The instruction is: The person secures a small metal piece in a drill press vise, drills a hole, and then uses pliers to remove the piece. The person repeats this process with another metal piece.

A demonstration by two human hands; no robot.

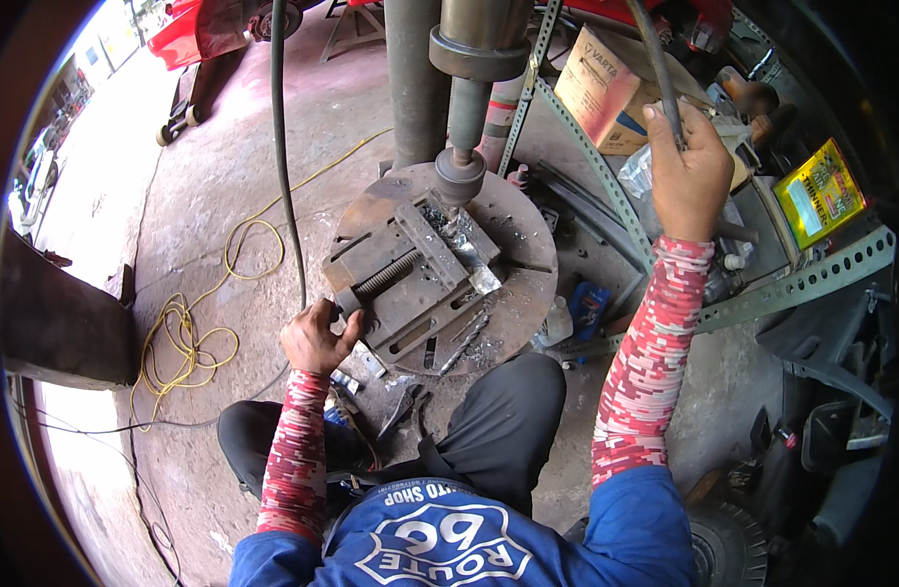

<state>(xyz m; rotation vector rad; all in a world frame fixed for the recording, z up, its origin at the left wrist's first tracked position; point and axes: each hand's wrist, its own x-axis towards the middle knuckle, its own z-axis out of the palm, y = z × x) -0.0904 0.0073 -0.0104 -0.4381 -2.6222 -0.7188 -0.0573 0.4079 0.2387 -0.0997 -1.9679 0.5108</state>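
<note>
My right hand (694, 174), raised at the right, is wrapped around a dark metal drill press lever (657, 49). Low on the left, my left hand (314, 338) grips the screw-handle end of a machine vise (398, 315). This vise lies flat on the round metal drill press table (535, 311). Between its jaws sits a metal workpiece (473, 262), with shiny chips around it. Straight above hangs the drill chuck (459, 178); its lower tip is close to the workpiece, and I cannot tell if they touch. A loose drill bit (465, 342) rests on the table's near side.
A thick column (416, 88) rises behind the table. A black cable (285, 157) hangs at left, near a tangled yellow cord (180, 333) on the floor. Right stands a perforated metal rack (802, 284) with a cardboard box (606, 88) and a yellow can (819, 194). A blue bottle (590, 305) stands below.
</note>
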